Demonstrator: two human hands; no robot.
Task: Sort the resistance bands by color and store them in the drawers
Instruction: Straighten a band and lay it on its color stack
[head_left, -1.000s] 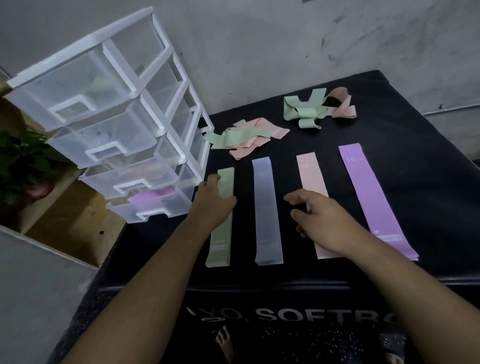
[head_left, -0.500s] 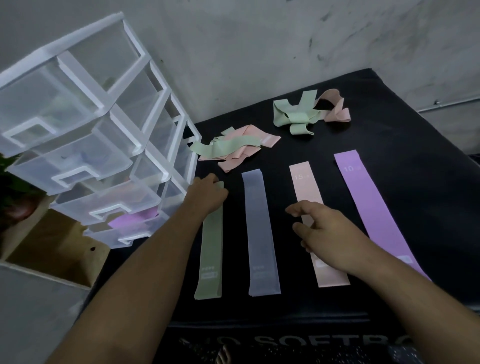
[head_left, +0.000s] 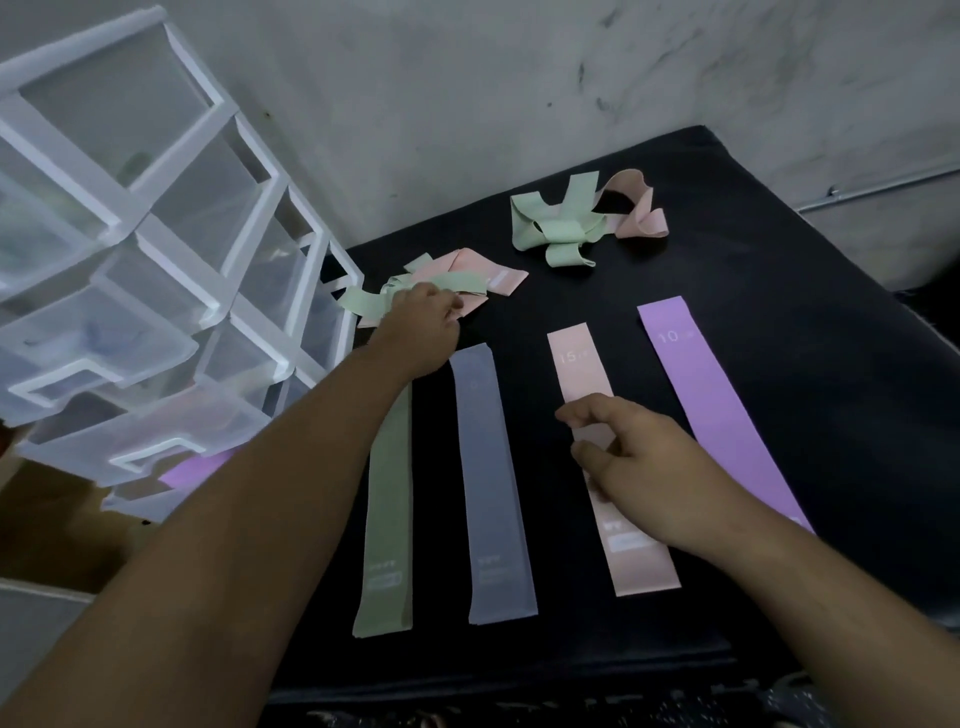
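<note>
Left hand (head_left: 421, 327) advanced from flat green band (head_left: 387, 519) to near tangle of green and pink bands (head_left: 467, 278); fingers curled on it, grip hidden. Right hand (head_left: 649, 467) above flat pink band (head_left: 579, 364), fingers loosely apart, holding nothing. Drawer unit (head_left: 249, 218): lowest drawer (head_left: 135, 506) contains stored purple band (head_left: 195, 467). Both flat bands, grey-blue band (head_left: 493, 493) and flat purple band (head_left: 711, 395) lie parallel on black mat (head_left: 805, 338), long axes near-to-far.
</note>
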